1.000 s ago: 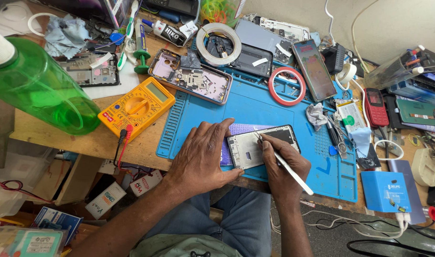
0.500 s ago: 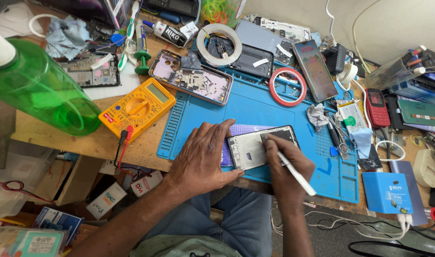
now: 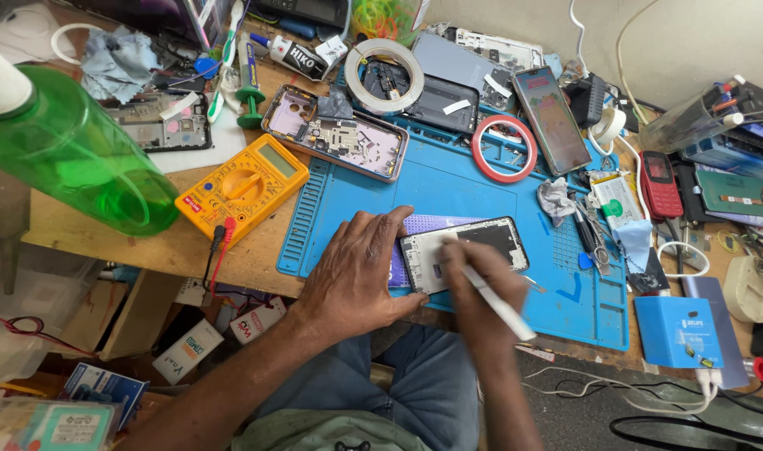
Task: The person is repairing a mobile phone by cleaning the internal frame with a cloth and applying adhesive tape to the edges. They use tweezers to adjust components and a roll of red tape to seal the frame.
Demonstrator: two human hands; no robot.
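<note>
The left hand (image 3: 356, 280) lay flat with fingers spread on the blue repair mat (image 3: 473, 188), pressing the left edge of an opened phone frame (image 3: 465, 250) near the front of the counter (image 3: 89, 238). The right hand (image 3: 473, 292), blurred, pinched a white pen-shaped tool (image 3: 498, 302) over the frame.
</note>
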